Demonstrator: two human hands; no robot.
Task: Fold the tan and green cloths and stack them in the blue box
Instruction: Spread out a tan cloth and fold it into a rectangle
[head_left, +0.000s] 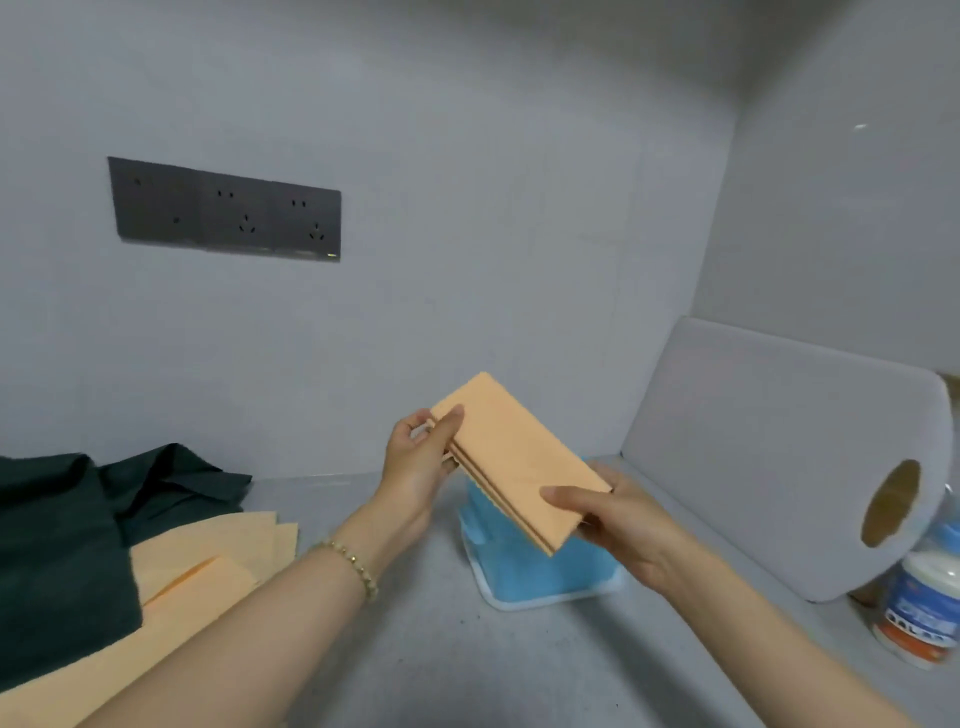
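A folded tan cloth is held in the air just above the blue box, which stands on the grey counter. My left hand pinches the cloth's far left end, thumb on top. My right hand grips its near right end from below, thumb across the top. More tan cloths lie flat at the left of the counter, partly under my left forearm. Dark green cloths lie crumpled beside and behind them at the far left.
A large roll of white paper lies on its side at the right, against the side wall. A plastic bottle with a blue label stands in front of it. A dark socket panel is on the back wall.
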